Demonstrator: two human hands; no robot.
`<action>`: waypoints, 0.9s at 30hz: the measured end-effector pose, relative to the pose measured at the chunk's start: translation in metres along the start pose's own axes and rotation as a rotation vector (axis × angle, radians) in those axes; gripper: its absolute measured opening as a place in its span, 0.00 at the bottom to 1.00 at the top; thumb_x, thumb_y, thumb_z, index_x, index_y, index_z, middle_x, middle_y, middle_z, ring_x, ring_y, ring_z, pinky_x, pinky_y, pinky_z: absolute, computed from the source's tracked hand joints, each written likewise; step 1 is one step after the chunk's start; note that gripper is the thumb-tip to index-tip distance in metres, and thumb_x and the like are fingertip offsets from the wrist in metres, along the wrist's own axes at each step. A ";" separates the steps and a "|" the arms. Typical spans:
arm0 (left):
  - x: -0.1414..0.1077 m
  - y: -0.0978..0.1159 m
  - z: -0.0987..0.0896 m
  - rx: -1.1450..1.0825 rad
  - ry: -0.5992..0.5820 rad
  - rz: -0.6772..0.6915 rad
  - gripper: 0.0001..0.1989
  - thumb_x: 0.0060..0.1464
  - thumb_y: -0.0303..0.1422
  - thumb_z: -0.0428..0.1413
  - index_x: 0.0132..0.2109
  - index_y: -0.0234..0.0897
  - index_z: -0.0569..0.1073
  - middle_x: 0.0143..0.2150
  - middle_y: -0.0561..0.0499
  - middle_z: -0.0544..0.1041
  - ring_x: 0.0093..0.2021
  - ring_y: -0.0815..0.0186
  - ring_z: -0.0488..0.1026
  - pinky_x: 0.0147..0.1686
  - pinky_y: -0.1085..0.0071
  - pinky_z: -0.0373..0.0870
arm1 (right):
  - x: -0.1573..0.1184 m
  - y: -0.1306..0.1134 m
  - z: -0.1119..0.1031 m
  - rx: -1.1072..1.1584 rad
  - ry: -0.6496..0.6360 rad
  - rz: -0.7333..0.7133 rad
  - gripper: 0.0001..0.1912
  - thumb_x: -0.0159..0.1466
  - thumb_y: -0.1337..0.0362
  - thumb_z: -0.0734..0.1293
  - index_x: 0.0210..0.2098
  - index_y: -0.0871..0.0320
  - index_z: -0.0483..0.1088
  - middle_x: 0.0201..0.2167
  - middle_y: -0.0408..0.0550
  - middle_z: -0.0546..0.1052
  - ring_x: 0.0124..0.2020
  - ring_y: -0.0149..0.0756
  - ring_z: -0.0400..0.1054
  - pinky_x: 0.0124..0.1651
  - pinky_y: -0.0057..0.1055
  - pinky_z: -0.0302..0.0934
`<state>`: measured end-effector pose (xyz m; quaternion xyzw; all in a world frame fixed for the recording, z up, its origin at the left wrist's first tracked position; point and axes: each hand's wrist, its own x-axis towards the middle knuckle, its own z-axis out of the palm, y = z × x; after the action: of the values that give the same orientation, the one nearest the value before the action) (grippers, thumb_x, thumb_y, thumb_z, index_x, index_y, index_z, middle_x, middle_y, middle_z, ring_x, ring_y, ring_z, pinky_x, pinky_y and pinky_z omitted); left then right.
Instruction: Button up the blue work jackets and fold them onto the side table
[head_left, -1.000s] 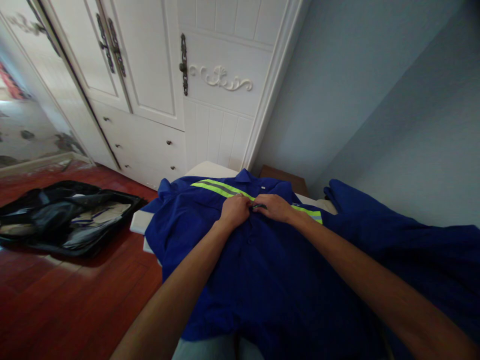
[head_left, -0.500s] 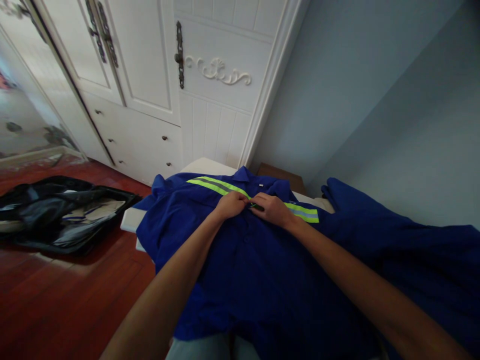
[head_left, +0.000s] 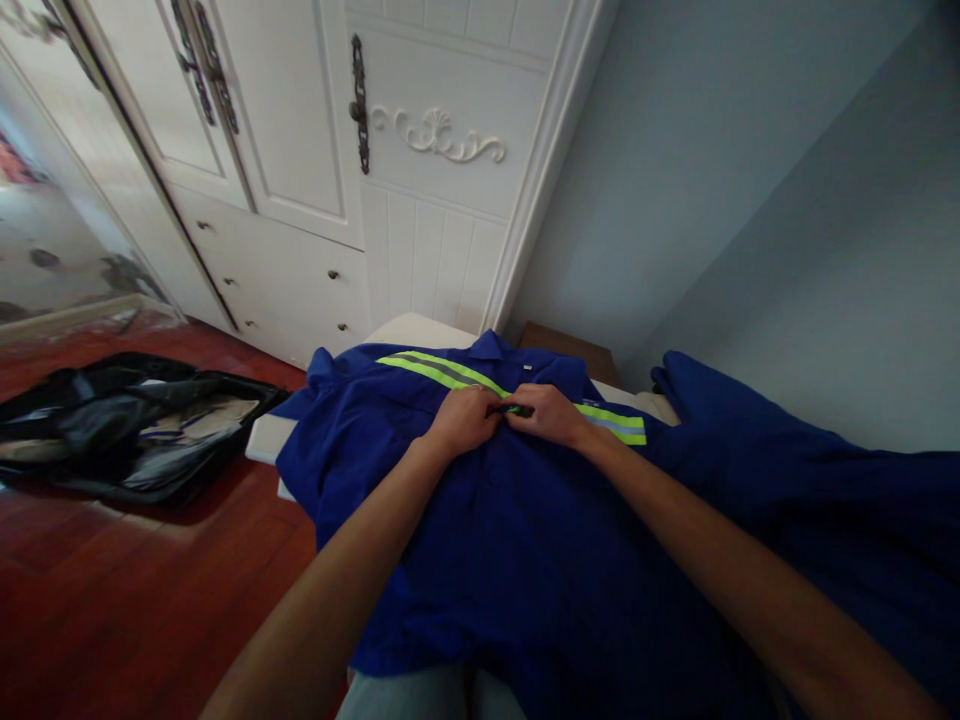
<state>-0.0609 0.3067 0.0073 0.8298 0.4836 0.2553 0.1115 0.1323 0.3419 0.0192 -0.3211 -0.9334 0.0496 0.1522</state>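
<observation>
A blue work shirt (head_left: 450, 560) with yellow-green and grey reflective stripes lies spread out in front of me, its collar at the far side. My left hand (head_left: 466, 418) is closed on the front placket at chest height, at the stripe. Right beside it, my right hand (head_left: 546, 412) pinches the same placket edge, fingertips almost meeting the left ones. A bit of stripe shows between the fingers; whether a button is there is hidden. Lower on the front, a button (head_left: 493, 478) shows faintly.
The shirt rests on a white surface (head_left: 270, 438). An open black suitcase (head_left: 187, 480) with clothes lies on the red wooden floor (head_left: 187, 600) at left. A white wardrobe (head_left: 442, 240) stands behind. Dark blue cloth (head_left: 810, 490) is heaped at right, near a brown box (head_left: 566, 347).
My left fingers have shifted slightly and curl more tightly around the placket. The right hand stays at the same spot on the shirt. The view has moved slightly.
</observation>
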 end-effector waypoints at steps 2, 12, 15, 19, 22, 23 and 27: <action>0.000 0.001 0.001 0.044 0.003 0.010 0.12 0.54 0.27 0.50 0.37 0.35 0.79 0.37 0.43 0.79 0.41 0.57 0.76 0.43 0.64 0.69 | 0.001 0.003 -0.005 0.042 -0.030 -0.019 0.11 0.63 0.65 0.67 0.43 0.61 0.78 0.35 0.48 0.76 0.33 0.28 0.67 0.39 0.22 0.59; 0.000 0.000 0.005 -0.016 0.022 0.005 0.14 0.53 0.24 0.51 0.40 0.38 0.80 0.41 0.46 0.79 0.44 0.59 0.75 0.48 0.65 0.70 | 0.008 0.017 -0.010 0.107 -0.148 -0.023 0.11 0.64 0.69 0.64 0.42 0.60 0.77 0.35 0.48 0.75 0.36 0.29 0.67 0.42 0.23 0.58; 0.000 0.000 0.005 -0.022 0.020 0.012 0.13 0.54 0.24 0.51 0.39 0.38 0.80 0.40 0.45 0.79 0.43 0.58 0.75 0.47 0.64 0.70 | 0.010 0.015 -0.005 0.070 -0.140 0.042 0.12 0.63 0.71 0.63 0.41 0.60 0.77 0.36 0.49 0.75 0.38 0.31 0.67 0.43 0.25 0.57; 0.000 0.001 0.005 -0.044 0.045 0.012 0.12 0.54 0.25 0.51 0.38 0.37 0.79 0.39 0.45 0.79 0.43 0.58 0.75 0.46 0.64 0.70 | 0.013 0.014 -0.002 0.160 -0.128 0.155 0.10 0.61 0.70 0.62 0.38 0.62 0.76 0.35 0.48 0.75 0.38 0.31 0.67 0.43 0.25 0.56; 0.000 0.002 0.005 -0.094 0.076 -0.010 0.09 0.53 0.26 0.52 0.35 0.36 0.78 0.36 0.46 0.78 0.40 0.59 0.75 0.42 0.65 0.70 | 0.015 0.016 -0.003 0.285 -0.155 0.229 0.10 0.62 0.67 0.61 0.35 0.64 0.74 0.32 0.46 0.74 0.33 0.29 0.65 0.39 0.23 0.55; 0.000 0.003 0.005 -0.132 0.095 -0.030 0.08 0.52 0.26 0.53 0.36 0.36 0.77 0.35 0.47 0.78 0.39 0.60 0.74 0.41 0.66 0.70 | 0.015 0.017 -0.003 0.322 -0.164 0.248 0.11 0.63 0.65 0.61 0.35 0.64 0.73 0.30 0.46 0.73 0.31 0.28 0.63 0.37 0.22 0.54; 0.001 0.002 0.008 -0.367 0.167 -0.088 0.17 0.49 0.28 0.58 0.48 0.35 0.74 0.39 0.49 0.79 0.33 0.65 0.74 0.35 0.71 0.69 | 0.012 0.019 -0.006 0.405 -0.156 0.281 0.13 0.64 0.61 0.60 0.34 0.64 0.71 0.28 0.44 0.71 0.29 0.26 0.61 0.34 0.21 0.52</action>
<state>-0.0548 0.3070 0.0013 0.7496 0.4721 0.4020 0.2316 0.1360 0.3643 0.0244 -0.4057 -0.8596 0.2808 0.1327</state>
